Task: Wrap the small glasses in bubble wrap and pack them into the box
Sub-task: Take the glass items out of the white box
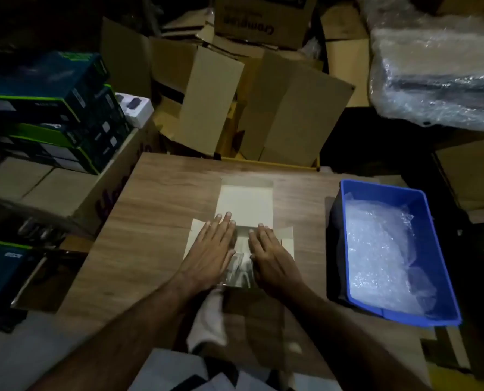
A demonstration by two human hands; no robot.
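Hands lay flat and open, left hand (pixel 213 244) and right hand (pixel 269 249) pressing the box (pixel 246 204) flaps; between them showed the wrapped glasses (pixel 239 266), probably light, fragile, best cradled by their padded sides.

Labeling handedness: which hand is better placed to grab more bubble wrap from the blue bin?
Right, probably. The blue bin with bubble wrap sits on the table's right side, nearer the right hand. Both hands lie flat on the small box's side flaps; the left hand would cross over.
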